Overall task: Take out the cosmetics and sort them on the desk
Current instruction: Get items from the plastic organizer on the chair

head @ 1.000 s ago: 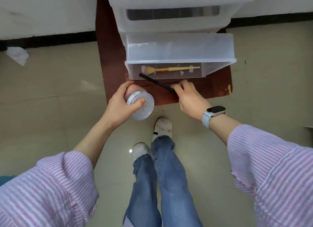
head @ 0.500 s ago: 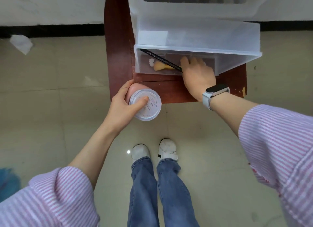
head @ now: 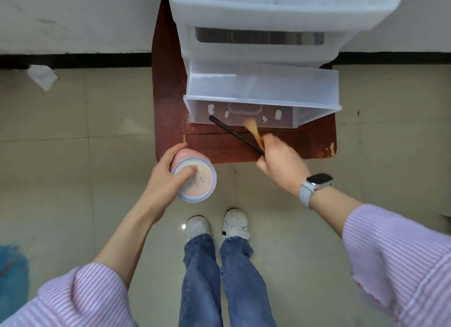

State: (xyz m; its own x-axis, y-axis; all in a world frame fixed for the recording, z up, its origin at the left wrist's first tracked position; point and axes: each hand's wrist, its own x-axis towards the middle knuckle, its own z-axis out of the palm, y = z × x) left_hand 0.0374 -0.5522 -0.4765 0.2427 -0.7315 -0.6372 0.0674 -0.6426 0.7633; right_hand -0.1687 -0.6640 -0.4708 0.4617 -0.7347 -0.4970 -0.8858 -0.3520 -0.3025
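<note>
My left hand (head: 163, 180) grips a pink jar with a clear lid (head: 195, 180), held just off the front left corner of the dark red desk (head: 168, 102). My right hand (head: 280, 165) grips a thin black pencil (head: 231, 134) and a tan makeup brush (head: 253, 131) together, above the desk's front edge. Both tips point up and left toward the pulled-out translucent drawer (head: 263, 92). The brush is blurred. The drawer belongs to a white plastic organiser (head: 280, 14) standing on the desk.
Beige floor tiles surround the small desk. A crumpled white tissue (head: 41, 76) lies on the floor at the left by the black skirting. My white shoes (head: 217, 225) stand close to the desk's front. Something blue (head: 12, 270) shows at the lower left edge.
My right hand reached into the drawer, took the tan brush along with the black pencil, and has drawn back toward the desk's front. My left hand keeps holding the jar.
</note>
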